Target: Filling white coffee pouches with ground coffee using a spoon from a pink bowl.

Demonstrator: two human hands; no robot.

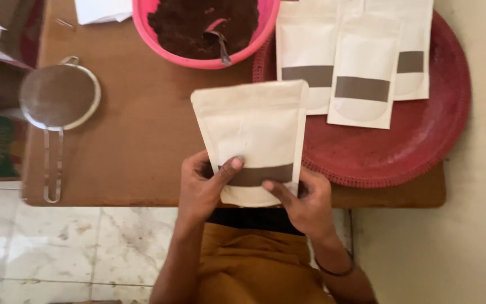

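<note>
I hold a white stand-up pouch point(248, 124) with a brown window strip upright over the near edge of a low wooden table point(142, 141). My left hand point(203, 183) grips its lower left corner, thumb across the strip. My right hand point(305, 202) grips the lower right corner. Beyond the pouch stands a pink bowl point(153, 34) of dark brown powder with a spoon point(220, 42) stuck in it.
A round red tray point(423, 141) at the right carries three more white pouches point(364, 73) lying flat. A metal sieve point(57, 98) with a long handle lies at the table's left. White paper point(102, 10) sits at the far edge. Pale tiled floor surrounds the table.
</note>
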